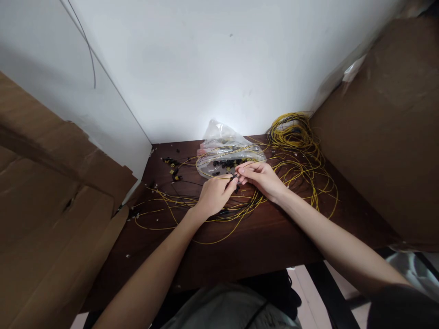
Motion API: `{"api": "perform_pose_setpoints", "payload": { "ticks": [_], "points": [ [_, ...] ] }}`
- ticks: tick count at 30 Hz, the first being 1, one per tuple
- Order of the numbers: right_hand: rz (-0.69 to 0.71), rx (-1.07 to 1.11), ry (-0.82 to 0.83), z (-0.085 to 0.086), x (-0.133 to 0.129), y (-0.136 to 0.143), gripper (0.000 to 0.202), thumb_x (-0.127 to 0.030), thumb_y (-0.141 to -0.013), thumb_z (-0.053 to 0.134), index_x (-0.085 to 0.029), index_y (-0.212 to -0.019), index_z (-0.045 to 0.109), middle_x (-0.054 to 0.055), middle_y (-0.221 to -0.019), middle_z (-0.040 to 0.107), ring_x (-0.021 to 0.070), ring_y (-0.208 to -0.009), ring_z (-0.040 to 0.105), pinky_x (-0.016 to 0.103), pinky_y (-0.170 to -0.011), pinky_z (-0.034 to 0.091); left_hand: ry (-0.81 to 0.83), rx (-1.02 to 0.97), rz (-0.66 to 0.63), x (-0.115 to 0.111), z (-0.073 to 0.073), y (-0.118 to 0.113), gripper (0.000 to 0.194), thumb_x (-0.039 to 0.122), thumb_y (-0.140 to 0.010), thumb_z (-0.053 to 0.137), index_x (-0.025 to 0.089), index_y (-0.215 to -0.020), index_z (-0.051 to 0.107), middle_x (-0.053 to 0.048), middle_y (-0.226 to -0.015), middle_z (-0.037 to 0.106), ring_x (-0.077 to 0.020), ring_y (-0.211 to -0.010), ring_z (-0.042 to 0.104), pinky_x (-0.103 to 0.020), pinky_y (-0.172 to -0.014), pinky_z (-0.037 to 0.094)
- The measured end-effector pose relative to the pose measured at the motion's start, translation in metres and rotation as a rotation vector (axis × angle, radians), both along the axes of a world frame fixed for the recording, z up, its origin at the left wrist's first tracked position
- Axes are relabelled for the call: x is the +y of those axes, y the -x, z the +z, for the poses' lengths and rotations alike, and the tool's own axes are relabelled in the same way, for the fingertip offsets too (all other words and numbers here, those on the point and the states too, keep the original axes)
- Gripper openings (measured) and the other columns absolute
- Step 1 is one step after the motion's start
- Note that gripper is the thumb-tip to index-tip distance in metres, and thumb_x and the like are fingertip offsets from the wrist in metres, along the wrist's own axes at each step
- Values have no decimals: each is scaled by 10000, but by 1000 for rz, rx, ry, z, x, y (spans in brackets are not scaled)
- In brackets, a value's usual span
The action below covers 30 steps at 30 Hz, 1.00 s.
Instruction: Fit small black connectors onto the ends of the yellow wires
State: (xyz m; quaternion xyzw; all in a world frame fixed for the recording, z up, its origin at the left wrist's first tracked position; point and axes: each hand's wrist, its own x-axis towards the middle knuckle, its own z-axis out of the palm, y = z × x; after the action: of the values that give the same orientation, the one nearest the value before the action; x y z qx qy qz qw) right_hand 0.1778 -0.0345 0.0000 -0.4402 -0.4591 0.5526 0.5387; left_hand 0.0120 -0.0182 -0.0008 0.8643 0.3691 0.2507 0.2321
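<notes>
Head view: on the far left, a brown box (pixel 51 219) is standing by the table (pixel 240 260). Above it, a thin grey wire (pixel 91 55) is hanging down in front of the white wall (pixel 192 59). Small white bits (pixel 128 256) are lying about on the dark wood. Next, some black and yellow bits (pixel 176 176) are sitting in a little bunch near the back. Long yellow wires (pixel 154 228) are looping over the table, with black ones mixed in, and many are running under the hands.

In the middle, the left hand (pixel 215 194) is reaching in, and its thumb and finger are pinching a tiny black piece (pixel 234 176). That piece is sitting between the two hands, just in front of the clear bag (pixel 216 132). The bag is resting by the back wall, and more black and yellow bits are showing at its front. Yellow wires are crossing over it.

The right hand (pixel 259 177) is coming in from the other side. Its thumb and fingers are bending close together right by the black piece, but I cannot tell if they are gripping it. Further right, a yellow coil (pixel 291 130) is lying in the back corner, and more loops are spreading in front of it. On the far right, another brown box (pixel 380 132) is standing tall, and a dark sleeve (pixel 401 306) is covering the upper part of the right arm
</notes>
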Motion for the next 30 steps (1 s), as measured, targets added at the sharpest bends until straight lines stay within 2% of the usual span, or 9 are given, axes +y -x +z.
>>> {"api": "perform_pose_setpoints", "payload": {
  "ticks": [6,12,30],
  "points": [
    [65,33,-4,-1,0,-2,192,-241,-644,754,-161,-813,713,22,-732,675,82,-615,602,214,-633,504,16,2,12,0,0,0,342,308,-914,333,170,-686,546,-22,-711,627,-134,-650,572,-238,-632,397],
    [53,-15,-14,-2,0,-3,190,-255,-681,730,-151,-838,704,19,-682,670,84,-606,600,194,-582,486,15,23,10,0,1,0,342,304,-915,324,166,-704,555,-28,-748,636,-132,-666,572,-232,-637,391],
    [20,4,9,0,0,-1,220,-276,-692,710,-125,-843,663,34,-715,661,95,-592,599,226,-567,487,2,58,8,0,0,0,356,305,-917,326,158,-694,561,-22,-719,626,-118,-628,550,-227,-610,372]
  ]
}}
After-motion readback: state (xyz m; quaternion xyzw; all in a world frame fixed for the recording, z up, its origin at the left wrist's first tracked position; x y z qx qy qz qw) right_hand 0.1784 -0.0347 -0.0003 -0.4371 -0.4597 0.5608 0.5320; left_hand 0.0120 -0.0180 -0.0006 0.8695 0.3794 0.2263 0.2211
